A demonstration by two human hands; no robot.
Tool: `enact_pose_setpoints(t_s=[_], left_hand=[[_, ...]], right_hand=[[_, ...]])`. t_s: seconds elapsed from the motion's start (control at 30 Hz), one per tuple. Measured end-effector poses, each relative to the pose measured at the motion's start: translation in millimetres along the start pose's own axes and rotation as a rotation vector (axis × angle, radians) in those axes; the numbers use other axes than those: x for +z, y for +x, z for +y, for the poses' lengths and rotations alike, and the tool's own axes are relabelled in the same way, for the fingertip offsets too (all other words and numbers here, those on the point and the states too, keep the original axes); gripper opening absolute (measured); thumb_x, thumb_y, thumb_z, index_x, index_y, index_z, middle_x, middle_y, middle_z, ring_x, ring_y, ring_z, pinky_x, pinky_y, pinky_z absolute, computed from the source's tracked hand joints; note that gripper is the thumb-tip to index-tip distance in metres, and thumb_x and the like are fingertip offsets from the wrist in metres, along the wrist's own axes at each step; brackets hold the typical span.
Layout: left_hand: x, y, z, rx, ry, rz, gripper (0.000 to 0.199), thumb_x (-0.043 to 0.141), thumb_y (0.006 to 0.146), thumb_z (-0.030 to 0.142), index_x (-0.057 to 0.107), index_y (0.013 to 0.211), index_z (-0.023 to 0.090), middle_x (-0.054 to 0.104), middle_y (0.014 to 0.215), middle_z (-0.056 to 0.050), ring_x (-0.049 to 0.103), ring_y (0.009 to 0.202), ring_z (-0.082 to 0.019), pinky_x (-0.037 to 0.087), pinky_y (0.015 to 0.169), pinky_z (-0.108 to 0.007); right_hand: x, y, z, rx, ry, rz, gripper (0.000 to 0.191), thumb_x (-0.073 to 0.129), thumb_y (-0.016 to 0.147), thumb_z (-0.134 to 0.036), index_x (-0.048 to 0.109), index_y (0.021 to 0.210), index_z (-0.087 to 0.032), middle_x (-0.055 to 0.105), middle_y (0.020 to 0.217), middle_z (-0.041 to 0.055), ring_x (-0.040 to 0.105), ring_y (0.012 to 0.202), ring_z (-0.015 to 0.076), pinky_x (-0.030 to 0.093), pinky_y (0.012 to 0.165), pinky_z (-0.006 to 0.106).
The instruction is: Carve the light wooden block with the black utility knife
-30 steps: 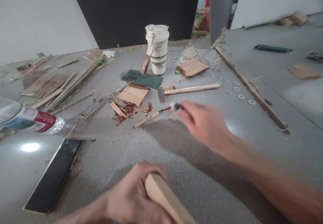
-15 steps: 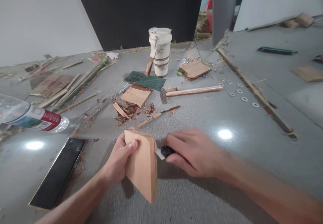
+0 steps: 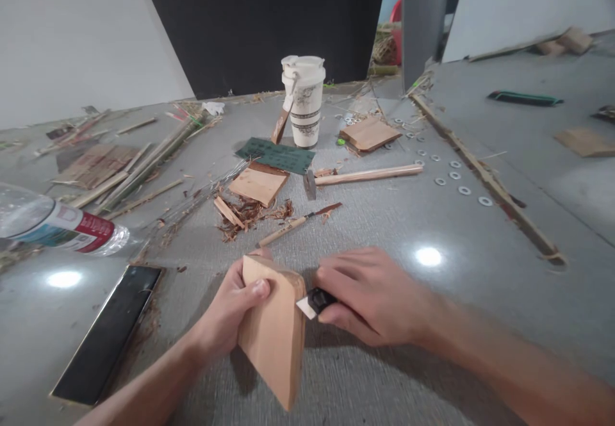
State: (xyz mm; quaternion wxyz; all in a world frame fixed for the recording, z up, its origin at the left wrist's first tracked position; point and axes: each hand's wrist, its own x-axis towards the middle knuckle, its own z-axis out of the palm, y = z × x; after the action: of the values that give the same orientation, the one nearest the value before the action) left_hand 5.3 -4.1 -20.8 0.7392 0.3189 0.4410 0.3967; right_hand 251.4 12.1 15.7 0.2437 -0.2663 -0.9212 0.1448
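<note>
Wood block stands tilted on the near part of the worktop, its long axis running away from the near edge, one narrow end up and toward the far side. Left hand wraps the block from its left, thumb pressed on the broad face near the top. Right hand sits just to the block's right, closed around a small black-handled knife whose pale blade points left and touches, or nearly touches, the block's right edge close to the top; the exact contact is hard to tell. So the block lies directly left of the blade, and the right hand is the nearer one to that edge. Farther back, near the middle of the worktop, lie wood shavings, a slim carving tool, a hammer, a paper cup, and washers; a phone and a water bottle rest toward the left edge.
</note>
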Motion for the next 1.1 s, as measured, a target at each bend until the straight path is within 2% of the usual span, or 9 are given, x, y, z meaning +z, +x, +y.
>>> enact_pose_setpoints(t_s=[0.17,0.3,0.37,0.43,0.6,0.73,1.1], left_hand=[[-1.9,-3,7,-0.04,-0.022,-0.11,0.059,0.095,0.061,0.054,0.055,0.09,0.022,0.069,0.074,0.002,0.062,0.056,-0.012,0.051,0.052,-0.02],[0.4,-12,5,-0.092,-0.03,-0.31,0.056,0.098,0.057,0.051,0.056,0.077,0.019,0.061,0.063,0.002,0.054,0.052,-0.01,0.044,0.051,-0.019],[2.0,-15,2,-0.108,-0.06,-0.358,0.056,0.096,0.058,0.053,0.055,0.074,0.019,0.057,0.06,0.003,0.05,0.051,-0.009,0.042,0.05,-0.018],[2.0,-14,-1,-0.104,-0.067,-0.313,0.056,0.096,0.058,0.054,0.057,0.076,0.019,0.061,0.064,0.001,0.054,0.053,-0.01,0.045,0.051,-0.019],[-2.9,-4,-3,-0.073,-0.073,-0.143,0.058,0.096,0.061,0.054,0.059,0.091,0.02,0.069,0.073,0.001,0.063,0.057,-0.012,0.051,0.053,-0.019],[-2.4,-2,-3,-0.064,-0.092,-0.043,0.063,0.095,0.061,0.057,0.059,0.101,0.024,0.072,0.079,0.001,0.067,0.061,-0.013,0.053,0.055,-0.019],[-2.5,-3,-6,-0.056,-0.091,-0.045,0.059,0.094,0.062,0.059,0.06,0.092,0.021,0.071,0.076,0.0,0.065,0.06,-0.013,0.054,0.056,-0.02]], right_hand=[[-3,-1,6,0.006,-0.145,0.07,0.054,0.022,0.113,-0.057,0.054,0.087,-0.021,0.062,0.077,0.0006,0.053,0.063,0.0157,0.033,0.058,0.032],[-10,-6,18,0.235,-0.153,0.184,0.037,0.034,0.114,-0.046,0.054,0.093,-0.021,0.06,0.073,-0.0018,0.052,0.058,0.0142,0.032,0.055,0.03],[-14,-8,22,0.283,-0.142,0.235,0.032,0.036,0.113,-0.042,0.053,0.097,-0.021,0.058,0.072,-0.0023,0.051,0.058,0.0145,0.034,0.057,0.03],[-16,-8,21,0.243,-0.099,0.247,0.031,0.035,0.113,-0.042,0.052,0.095,-0.022,0.057,0.072,-0.0022,0.049,0.058,0.0144,0.035,0.058,0.03],[-10,-3,8,-0.011,0.002,0.146,0.043,0.029,0.113,-0.05,0.049,0.085,-0.023,0.055,0.072,-0.0017,0.044,0.06,0.0142,0.032,0.056,0.03],[-8,-2,5,-0.033,-0.008,0.129,0.046,0.028,0.113,-0.051,0.048,0.083,-0.023,0.052,0.071,-0.0024,0.041,0.059,0.0137,0.03,0.056,0.031],[-3,2,-1,-0.052,-0.047,0.073,0.054,0.024,0.114,-0.053,0.052,0.081,-0.021,0.055,0.072,-0.0013,0.045,0.061,0.0145,0.03,0.057,0.031]])
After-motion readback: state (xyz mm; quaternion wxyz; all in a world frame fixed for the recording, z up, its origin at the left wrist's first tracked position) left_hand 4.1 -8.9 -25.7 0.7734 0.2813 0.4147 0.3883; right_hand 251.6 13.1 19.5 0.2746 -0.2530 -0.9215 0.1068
